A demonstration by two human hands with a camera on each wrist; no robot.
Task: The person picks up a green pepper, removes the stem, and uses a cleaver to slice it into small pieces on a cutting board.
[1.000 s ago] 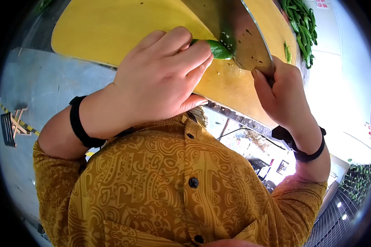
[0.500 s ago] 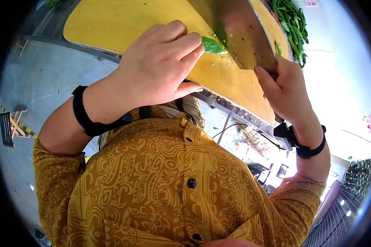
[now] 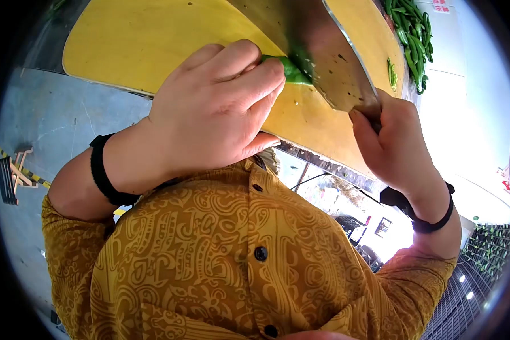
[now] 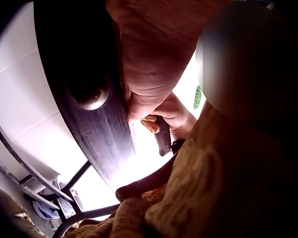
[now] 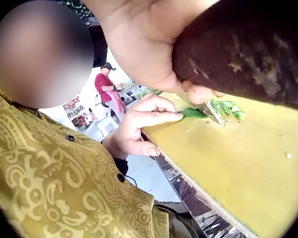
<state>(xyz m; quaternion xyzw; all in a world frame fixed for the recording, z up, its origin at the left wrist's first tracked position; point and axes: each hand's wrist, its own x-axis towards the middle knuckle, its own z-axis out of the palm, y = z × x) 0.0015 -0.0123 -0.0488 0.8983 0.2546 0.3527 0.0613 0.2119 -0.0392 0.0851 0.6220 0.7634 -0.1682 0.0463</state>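
A green pepper [image 3: 294, 72] lies on the yellow board [image 3: 147, 39], its near part under the curled fingers of my left hand [image 3: 215, 107], which holds it. My right hand [image 3: 395, 141] grips a broad cleaver [image 3: 334, 62], whose blade stands against the pepper's exposed end. In the right wrist view the left fingertips press the pepper [image 5: 192, 113] beside the blade [image 5: 213, 113], and cut green pieces [image 5: 231, 109] lie past it. The dark handle [image 5: 238, 54] fills that view's upper right. The left wrist view shows the right hand [image 4: 175, 115] on the handle, with the pepper out of sight.
A pile of whole green peppers [image 3: 415, 42] lies beyond the board's right side, with a small green bit [image 3: 391, 73] near that edge. A person in red [image 5: 105, 85] stands in the background. A folding wooden stand [image 3: 18, 175] is on the floor at far left.
The cleaver has shifted left and back against the pepper since half a second ago, when its blade stood a little off the pepper's end. The left hand still holds the pepper.
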